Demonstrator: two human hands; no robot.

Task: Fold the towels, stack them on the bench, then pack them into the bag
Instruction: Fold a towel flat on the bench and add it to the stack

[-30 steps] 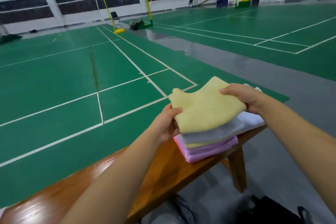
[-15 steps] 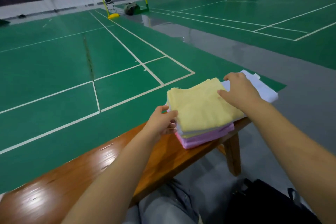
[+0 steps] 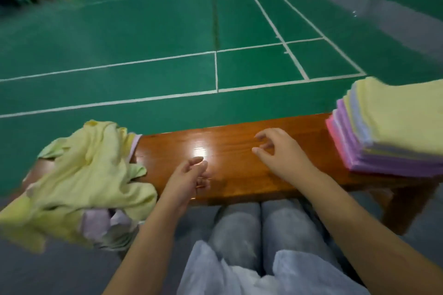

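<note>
I see the folded towel stack [image 3: 393, 127] sitting at the right end of the surface [image 3: 230, 151], yellow on top. A messy towel pile [image 3: 88, 179] lies at the left end. My left hand [image 3: 189, 179] and right hand [image 3: 278, 153] hover over the middle, fingers loose, holding nothing.
</note>
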